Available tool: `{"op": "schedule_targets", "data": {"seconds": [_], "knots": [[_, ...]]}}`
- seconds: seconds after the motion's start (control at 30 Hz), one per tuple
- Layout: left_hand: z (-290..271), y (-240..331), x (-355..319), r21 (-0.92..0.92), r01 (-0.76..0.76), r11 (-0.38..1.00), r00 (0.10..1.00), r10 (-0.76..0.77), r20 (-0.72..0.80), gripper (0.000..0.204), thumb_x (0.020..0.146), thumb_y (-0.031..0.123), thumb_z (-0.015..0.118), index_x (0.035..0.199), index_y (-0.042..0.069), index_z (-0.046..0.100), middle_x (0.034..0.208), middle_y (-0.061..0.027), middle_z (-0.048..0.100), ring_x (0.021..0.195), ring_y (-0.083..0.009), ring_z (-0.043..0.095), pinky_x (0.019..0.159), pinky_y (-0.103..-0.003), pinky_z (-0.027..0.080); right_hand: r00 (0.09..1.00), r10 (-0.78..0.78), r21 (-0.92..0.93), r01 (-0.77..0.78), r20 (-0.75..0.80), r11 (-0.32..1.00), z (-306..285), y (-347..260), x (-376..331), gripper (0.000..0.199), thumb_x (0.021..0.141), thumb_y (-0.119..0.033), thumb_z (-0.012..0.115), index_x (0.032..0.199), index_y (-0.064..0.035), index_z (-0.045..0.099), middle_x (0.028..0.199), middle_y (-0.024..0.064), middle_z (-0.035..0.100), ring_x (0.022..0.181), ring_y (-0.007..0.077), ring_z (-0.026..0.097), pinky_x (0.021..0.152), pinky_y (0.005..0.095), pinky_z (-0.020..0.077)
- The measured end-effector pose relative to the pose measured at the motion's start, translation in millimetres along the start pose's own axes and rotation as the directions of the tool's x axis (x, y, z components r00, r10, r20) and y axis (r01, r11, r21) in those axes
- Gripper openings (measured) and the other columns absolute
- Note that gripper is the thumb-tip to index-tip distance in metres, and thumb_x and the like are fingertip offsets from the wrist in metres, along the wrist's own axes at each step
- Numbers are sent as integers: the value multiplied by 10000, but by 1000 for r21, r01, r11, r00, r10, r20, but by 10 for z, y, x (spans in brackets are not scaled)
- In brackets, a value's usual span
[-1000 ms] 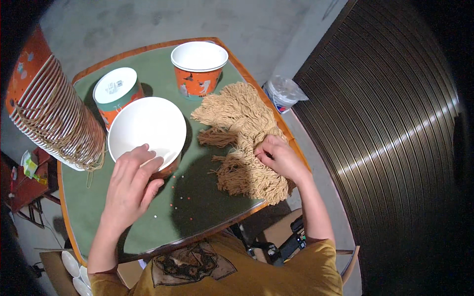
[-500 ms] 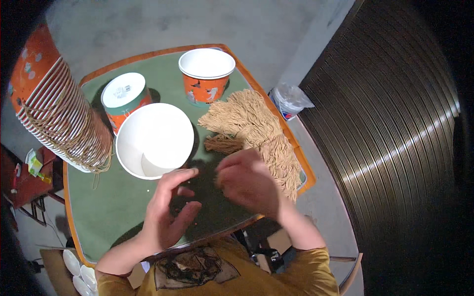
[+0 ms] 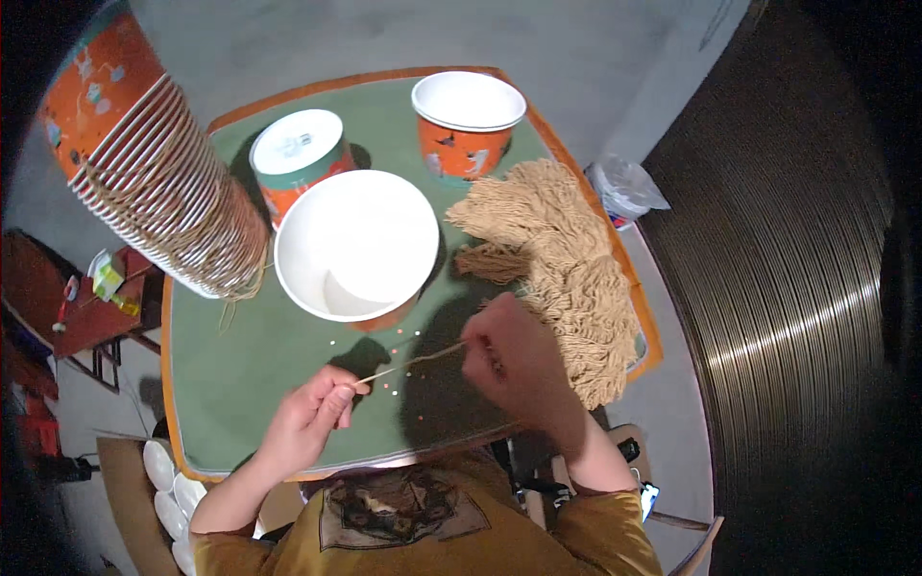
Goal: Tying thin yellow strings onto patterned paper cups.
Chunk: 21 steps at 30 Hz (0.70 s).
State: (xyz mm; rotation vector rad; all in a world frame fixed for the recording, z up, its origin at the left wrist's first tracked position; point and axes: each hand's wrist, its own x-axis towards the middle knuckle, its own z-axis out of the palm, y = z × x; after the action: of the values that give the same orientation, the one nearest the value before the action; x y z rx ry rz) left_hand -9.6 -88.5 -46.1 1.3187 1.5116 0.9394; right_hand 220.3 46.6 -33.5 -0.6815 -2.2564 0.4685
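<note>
Strand of tan cord [image 3: 408, 363] pinched taut between my left hand [image 3: 309, 418] and right hand [image 3: 519, 357], lower centre; white bowl [image 3: 355, 245] unfilled, cord heap [image 3: 567, 278] remaining.

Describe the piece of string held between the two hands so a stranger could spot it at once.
On the green table, look just below the big white empty bowl. A single tan strand runs taut from the left hand to the right hand. Unlike the heaped tan cords on the right, it is one thin length alone, lifted off the surface.
</note>
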Motion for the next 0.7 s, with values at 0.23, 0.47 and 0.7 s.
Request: {"op": "schedule_targets", "data": {"seconds": [0.23, 0.47, 0.7], "knots": [[152, 130, 136, 233, -203, 951, 970, 228, -88, 96, 934, 93, 542, 981, 32, 599, 733, -68, 582, 664, -175, 579, 630, -308, 477, 983, 99, 101, -115, 155, 988, 113, 83, -88, 151, 795, -101, 631, 920, -89, 547, 859, 101, 549, 802, 307, 606, 643, 399, 520], [444, 261, 275, -276, -107, 955, 993, 118, 24, 246, 931, 62, 539, 1176, 45, 518, 858, -35, 566, 720, -138, 518, 696, -272, 466, 996, -15, 180, -1, 87, 984, 93, -123, -11, 126, 811, -84, 620, 920, -72, 559, 821, 109, 554, 727, 312, 605, 607, 383, 497], [247, 92, 181, 110, -58, 992, 990, 42, 137, 187, 982, 193, 491, 998, 28, 578, 754, -49, 556, 636, -143, 512, 617, -289, 456, 984, 148, 106, -159, 104, 982, -15, 130, -203, 115, 819, -51, 612, 918, -48, 553, 852, 118, 573, 737, 296, 599, 654, 359, 489]]}}
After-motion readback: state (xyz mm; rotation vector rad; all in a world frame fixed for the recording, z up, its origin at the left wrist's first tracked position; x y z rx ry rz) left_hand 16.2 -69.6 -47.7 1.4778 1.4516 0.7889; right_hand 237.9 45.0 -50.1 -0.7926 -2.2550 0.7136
